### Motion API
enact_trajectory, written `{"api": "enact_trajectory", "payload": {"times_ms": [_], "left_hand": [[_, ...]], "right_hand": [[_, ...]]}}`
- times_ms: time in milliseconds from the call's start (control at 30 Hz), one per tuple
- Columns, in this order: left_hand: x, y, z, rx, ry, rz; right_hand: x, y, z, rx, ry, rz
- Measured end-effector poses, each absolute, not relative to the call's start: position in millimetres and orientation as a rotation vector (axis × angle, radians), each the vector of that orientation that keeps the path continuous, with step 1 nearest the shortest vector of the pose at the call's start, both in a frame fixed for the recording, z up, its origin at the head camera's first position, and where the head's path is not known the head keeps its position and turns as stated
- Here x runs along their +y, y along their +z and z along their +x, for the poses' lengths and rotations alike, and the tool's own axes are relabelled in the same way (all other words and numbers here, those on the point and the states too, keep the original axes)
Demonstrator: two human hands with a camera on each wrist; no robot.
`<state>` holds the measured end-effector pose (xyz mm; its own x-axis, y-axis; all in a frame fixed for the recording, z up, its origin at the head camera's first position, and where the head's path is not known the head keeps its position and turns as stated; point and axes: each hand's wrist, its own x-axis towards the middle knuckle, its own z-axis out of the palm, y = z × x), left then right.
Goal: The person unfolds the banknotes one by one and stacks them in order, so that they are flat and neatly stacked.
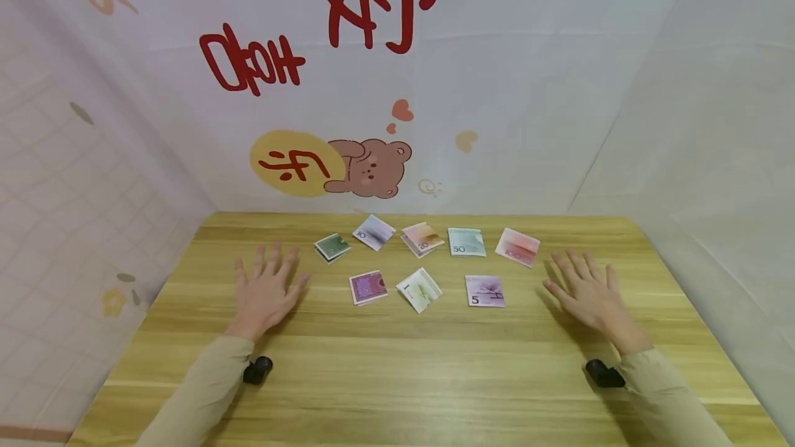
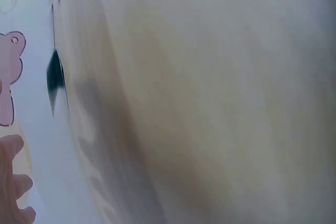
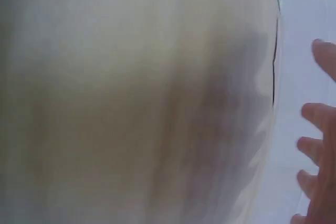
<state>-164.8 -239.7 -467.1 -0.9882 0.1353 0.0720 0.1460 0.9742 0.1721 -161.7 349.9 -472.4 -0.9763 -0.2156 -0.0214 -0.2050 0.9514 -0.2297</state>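
Observation:
My left hand [image 1: 267, 292], fingers spread, is nearest the folded dark green banknote [image 1: 332, 247] on the table. Across from it, my right hand [image 1: 586, 292] also has its fingers spread, close to a red banknote [image 1: 518, 247] marked 100. Neither hand holds anything. Along the back row between them lie a bluish note [image 1: 373, 232] marked 10, an orange-brown folded note [image 1: 423, 237] marked 20 and a teal note [image 1: 467, 242] marked 50. In front are a magenta folded note [image 1: 369, 287], a pale green note [image 1: 419, 290] marked 1 and a purple note [image 1: 485, 291] marked 5.
The wooden table [image 1: 410, 378] meets a white cloth backdrop [image 1: 515, 88] printed with a bear [image 1: 375, 170] and red characters. Pale cloth walls flank both sides. A black wrist camera [image 1: 257, 370] sits at the left cuff, another black camera [image 1: 604, 373] at the right.

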Motion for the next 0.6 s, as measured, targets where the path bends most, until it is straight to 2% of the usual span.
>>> {"api": "enact_trajectory", "payload": {"times_ms": [433, 600], "left_hand": [[-188, -465, -181, -3.016, -0.357, -0.293], [-159, -463, -187, -2.997, -0.401, -0.363]], "right_hand": [[340, -472, -194, 3.098, -0.563, -0.493], [336, -475, -206, 3.012, -0.908, -0.476]]}}
